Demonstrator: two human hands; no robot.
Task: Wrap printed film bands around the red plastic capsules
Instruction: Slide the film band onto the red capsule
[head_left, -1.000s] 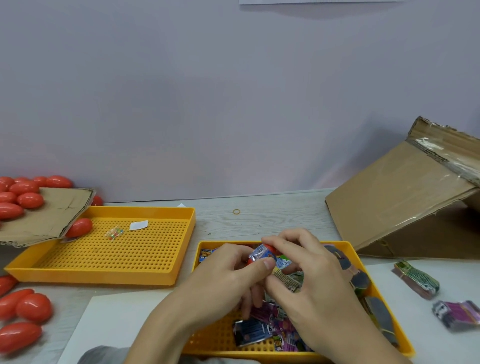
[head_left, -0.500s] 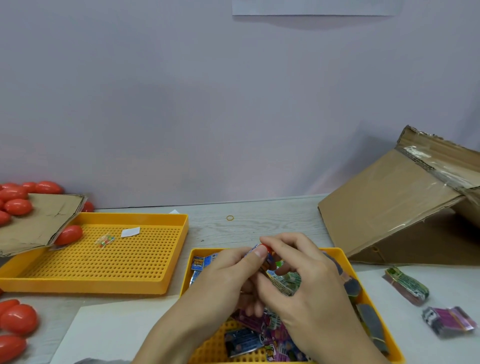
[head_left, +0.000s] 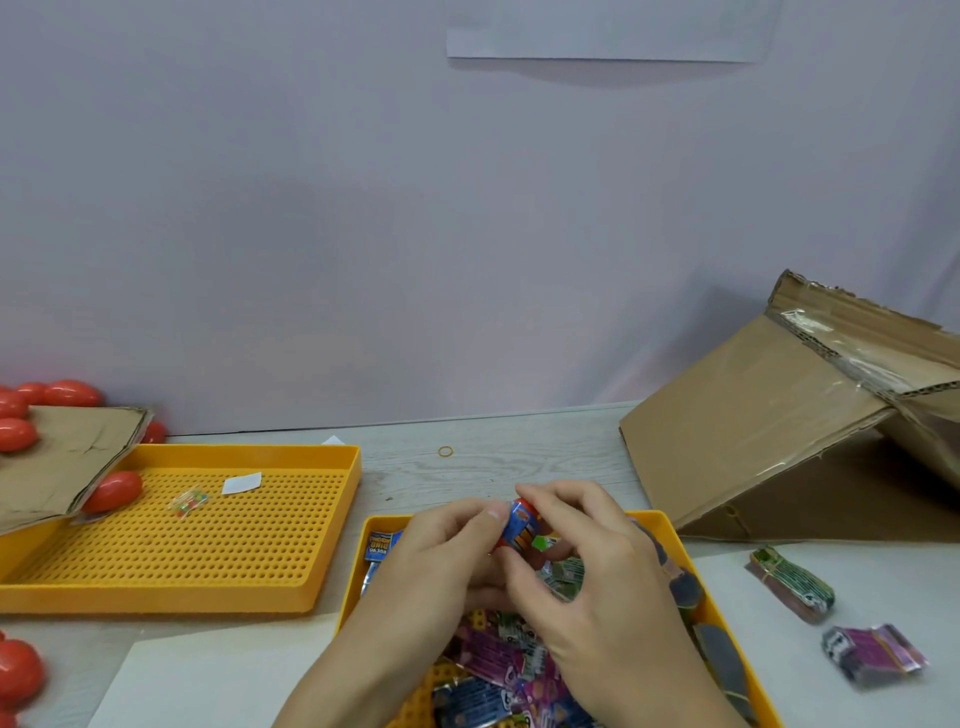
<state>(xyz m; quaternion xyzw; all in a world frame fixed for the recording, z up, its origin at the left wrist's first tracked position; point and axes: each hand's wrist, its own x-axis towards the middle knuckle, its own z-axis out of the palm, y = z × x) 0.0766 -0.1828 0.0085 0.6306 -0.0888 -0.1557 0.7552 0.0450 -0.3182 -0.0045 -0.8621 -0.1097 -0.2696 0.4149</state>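
Observation:
Between both hands sits a red capsule (head_left: 521, 526) with a blue printed film band around its middle. My left hand (head_left: 441, 561) holds it from the left with thumb and fingers. My right hand (head_left: 587, 571) pinches it from the right, fingers arched over the top. Both hands hover above a yellow tray (head_left: 670, 540) filled with several loose printed film bands (head_left: 493, 670). Bare red capsules (head_left: 111, 491) lie at the left, one on the rim of the perforated yellow tray (head_left: 208, 540).
A cardboard flap (head_left: 62, 467) with more red capsules (head_left: 21, 670) lies at the left edge. A tilted cardboard box (head_left: 769, 431) stands at the right. Two film band bundles (head_left: 792, 584) (head_left: 872, 654) rest on white paper. A rubber band (head_left: 445, 451) lies on the table.
The camera view tilted up a little. The capsule has turned between my fingers and the blue band now sits around it, more plainly seen.

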